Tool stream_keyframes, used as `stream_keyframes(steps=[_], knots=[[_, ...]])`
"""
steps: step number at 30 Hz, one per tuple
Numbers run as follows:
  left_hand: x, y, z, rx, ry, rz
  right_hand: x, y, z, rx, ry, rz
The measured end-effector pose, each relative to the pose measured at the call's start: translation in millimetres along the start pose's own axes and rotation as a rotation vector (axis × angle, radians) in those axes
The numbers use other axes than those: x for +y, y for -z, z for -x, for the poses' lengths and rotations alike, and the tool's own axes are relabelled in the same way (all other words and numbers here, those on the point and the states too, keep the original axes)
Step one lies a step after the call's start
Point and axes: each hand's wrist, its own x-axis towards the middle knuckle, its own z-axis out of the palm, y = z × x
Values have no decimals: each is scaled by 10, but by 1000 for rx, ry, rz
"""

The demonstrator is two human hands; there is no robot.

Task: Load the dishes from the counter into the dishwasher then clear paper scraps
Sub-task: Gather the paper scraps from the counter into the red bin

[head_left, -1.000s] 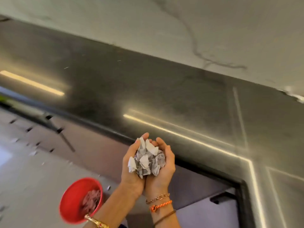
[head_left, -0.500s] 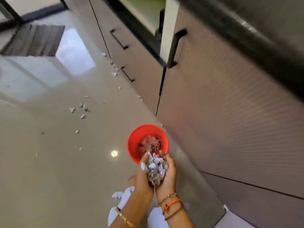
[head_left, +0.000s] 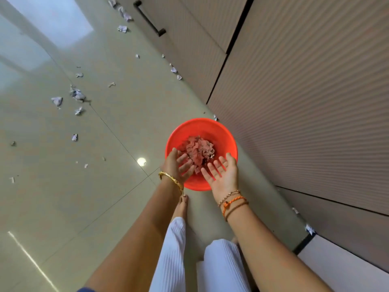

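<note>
A red plastic tub (head_left: 219, 128) stands on the tiled floor beside the cabinet fronts, with a heap of crumpled paper scraps (head_left: 199, 149) inside it. Over the tub's near rim my left hand (head_left: 177, 165) and my right hand (head_left: 222, 172) are held apart, palms up, fingers spread, holding nothing. More paper scraps (head_left: 77, 94) lie scattered on the floor to the left and along the cabinet base (head_left: 174, 70).
Ribbed cabinet doors (head_left: 305, 102) run along the right, one with a black handle (head_left: 149, 20). Glossy floor tiles (head_left: 63, 186) stretch to the left. A bare foot (head_left: 182, 207) and white trouser legs (head_left: 174, 256) are just below the tub. A scrap (head_left: 309, 229) lies at the cabinet foot.
The view swung from the counter down to the floor. Both hands carried a cupped bundle of scraps over the red tub, then parted, and the bundle now lies in the tub.
</note>
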Motion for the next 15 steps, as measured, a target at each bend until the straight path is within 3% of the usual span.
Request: stream_keyframes(steps=[6,10,15], knots=[[35,-103,297,58,-114,-145,-211,-144,413,187,239,-44],[167,-219,1068,7,-380,-336,-660,-280,1283,-38,321,-212],[401,-438,2633,-171,-621,-397,-1359,-70,2830,-319,627,-18]])
